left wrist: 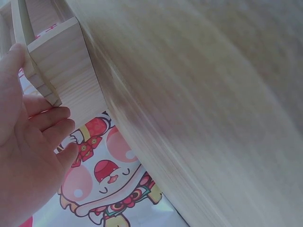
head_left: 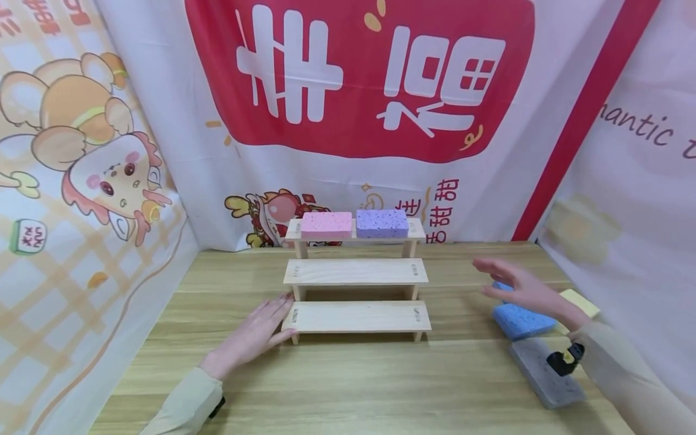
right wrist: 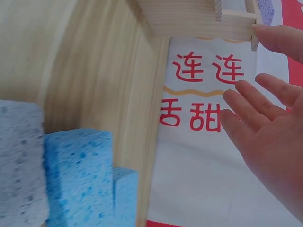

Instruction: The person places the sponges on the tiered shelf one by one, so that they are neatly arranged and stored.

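A three-tier wooden stand (head_left: 356,272) is on the table. My left hand (head_left: 255,329) holds the left end of its lowest board, thumb at the front edge and fingers at the back; the left wrist view shows bent fingers (left wrist: 49,120) against the wood. On the top tier sit a pink sponge (head_left: 327,225) and a purple sponge (head_left: 382,223), side by side. To the right of the stand, my right hand (head_left: 519,289) hovers with spread fingers and nothing in it. Below it lie a blue sponge (head_left: 522,321) and a second blue sponge (head_left: 501,285), partly hidden by the hand.
Nearer the right front lies a grey sponge (head_left: 546,371), next to the blue ones. A pale yellow sponge (head_left: 579,302) is partly covered by the right forearm. Printed cloth (head_left: 359,136) hangs behind the wood-grain table (head_left: 348,386) and along both sides.
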`<control>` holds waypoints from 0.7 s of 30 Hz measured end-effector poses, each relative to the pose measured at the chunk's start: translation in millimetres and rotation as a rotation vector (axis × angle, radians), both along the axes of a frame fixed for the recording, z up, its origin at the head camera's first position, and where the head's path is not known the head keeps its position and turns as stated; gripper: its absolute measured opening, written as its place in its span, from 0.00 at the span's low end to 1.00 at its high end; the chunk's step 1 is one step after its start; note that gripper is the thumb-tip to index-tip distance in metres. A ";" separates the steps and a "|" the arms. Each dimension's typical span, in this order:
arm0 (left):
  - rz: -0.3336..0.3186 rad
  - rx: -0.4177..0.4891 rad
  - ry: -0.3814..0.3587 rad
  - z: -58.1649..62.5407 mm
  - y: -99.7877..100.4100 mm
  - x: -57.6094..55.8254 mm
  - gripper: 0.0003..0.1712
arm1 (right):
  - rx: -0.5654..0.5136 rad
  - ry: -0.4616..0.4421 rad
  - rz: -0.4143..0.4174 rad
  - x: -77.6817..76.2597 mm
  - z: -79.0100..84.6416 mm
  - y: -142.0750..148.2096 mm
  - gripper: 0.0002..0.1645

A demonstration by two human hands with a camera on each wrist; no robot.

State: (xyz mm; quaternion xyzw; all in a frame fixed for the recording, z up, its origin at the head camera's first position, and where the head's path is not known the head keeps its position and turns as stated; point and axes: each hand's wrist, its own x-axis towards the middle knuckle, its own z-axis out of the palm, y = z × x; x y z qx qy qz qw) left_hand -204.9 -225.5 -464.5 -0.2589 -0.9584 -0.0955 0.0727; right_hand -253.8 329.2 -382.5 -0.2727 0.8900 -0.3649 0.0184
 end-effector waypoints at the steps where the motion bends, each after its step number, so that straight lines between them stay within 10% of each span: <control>1: 0.001 -0.001 -0.003 0.2 0.0 0.1 0.44 | -0.009 0.007 0.005 2.2 -1.5 1.2 0.34; 21: -0.003 -0.006 -0.004 0.9 0.6 -0.4 0.44 | -0.073 -0.016 -0.017 44.7 -29.2 33.7 0.33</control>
